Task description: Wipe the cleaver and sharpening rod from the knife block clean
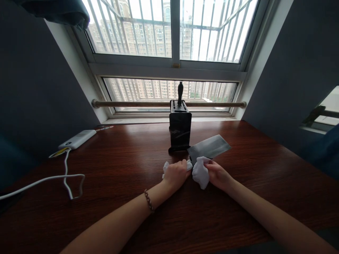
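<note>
Cleaver [210,147] lying flat on the desk [127,165] right in front of the knife block [180,131], blade running up and to the right, away from both hands, handle end pointing back down-left and hidden under cloth. Left hand [175,173] curled over that handle end, fingers closed around a wad of white cloth [166,166], so pretty much clamped on the grip. Right hand [217,175] just beside it on the blade side, fingers bunched and pinching a second white cloth [200,171] against the near edge of the blade. Both hands touching the knife, left nearer the handle, right nearer the steel. Long axis roughly diagonal across the desk. Power bank [77,139] and cable [66,176] well apart on the left.
</note>
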A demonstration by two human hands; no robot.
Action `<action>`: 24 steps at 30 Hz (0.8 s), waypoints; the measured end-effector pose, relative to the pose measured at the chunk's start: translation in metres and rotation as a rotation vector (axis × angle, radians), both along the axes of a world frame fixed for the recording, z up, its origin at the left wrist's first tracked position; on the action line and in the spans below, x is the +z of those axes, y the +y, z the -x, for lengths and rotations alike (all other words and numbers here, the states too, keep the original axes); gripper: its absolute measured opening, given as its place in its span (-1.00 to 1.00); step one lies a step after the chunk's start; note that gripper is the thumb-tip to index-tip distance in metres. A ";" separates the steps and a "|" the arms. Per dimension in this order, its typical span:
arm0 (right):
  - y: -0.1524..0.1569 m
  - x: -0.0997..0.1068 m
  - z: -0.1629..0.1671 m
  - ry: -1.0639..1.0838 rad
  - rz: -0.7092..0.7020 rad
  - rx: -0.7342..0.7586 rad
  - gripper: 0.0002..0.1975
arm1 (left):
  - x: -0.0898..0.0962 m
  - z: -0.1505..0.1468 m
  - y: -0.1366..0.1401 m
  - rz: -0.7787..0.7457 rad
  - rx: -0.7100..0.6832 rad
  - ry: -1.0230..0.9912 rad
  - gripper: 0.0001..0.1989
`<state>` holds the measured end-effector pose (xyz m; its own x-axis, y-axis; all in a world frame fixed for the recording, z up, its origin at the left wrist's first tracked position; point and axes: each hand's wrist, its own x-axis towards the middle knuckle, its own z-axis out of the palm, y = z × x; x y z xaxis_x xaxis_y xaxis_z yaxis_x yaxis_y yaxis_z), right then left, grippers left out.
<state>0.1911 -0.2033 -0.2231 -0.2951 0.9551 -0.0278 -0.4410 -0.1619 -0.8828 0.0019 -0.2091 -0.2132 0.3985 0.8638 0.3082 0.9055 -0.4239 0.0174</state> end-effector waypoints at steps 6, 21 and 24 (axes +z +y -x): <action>-0.004 0.001 0.010 0.091 0.146 -0.071 -0.71 | 0.003 -0.002 -0.001 -0.044 -0.052 0.039 -0.73; 0.032 0.009 -0.033 0.220 0.187 -0.495 -0.76 | 0.008 -0.001 0.001 -0.073 -0.032 0.003 -0.64; 0.041 0.011 -0.047 0.231 0.214 -0.596 -0.81 | 0.006 -0.001 0.001 -0.074 -0.035 -0.002 -0.63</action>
